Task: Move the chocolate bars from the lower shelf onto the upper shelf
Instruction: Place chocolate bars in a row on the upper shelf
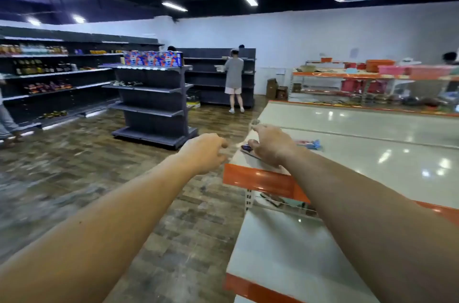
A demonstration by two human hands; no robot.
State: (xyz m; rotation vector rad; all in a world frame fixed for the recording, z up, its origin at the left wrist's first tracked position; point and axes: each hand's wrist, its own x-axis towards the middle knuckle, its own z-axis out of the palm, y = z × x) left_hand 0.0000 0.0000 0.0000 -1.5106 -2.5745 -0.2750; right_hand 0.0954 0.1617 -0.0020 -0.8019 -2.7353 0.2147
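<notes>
The upper shelf (372,153) is a glossy white board with an orange front rail. A dark-wrapped chocolate bar (246,148) lies flat at its near left corner. My right hand (269,145) is over that bar, fingers stretched forward and thumb touching the wrapper. A second bar (310,145) in a blue and red wrapper lies just right of that hand. My left hand (205,153) hovers in the air left of the shelf corner, fingers loosely curled and holding nothing. The lower shelf (280,253) sits below, with something dark (273,199) at its back, blurred.
Wood-pattern floor (149,178) spreads to the left. A dark gondola rack (151,99) stands ahead, and stocked wall shelves (49,79) run along the left. A person (234,79) stands at a far rack, and another person's leg (7,123) shows at the left edge.
</notes>
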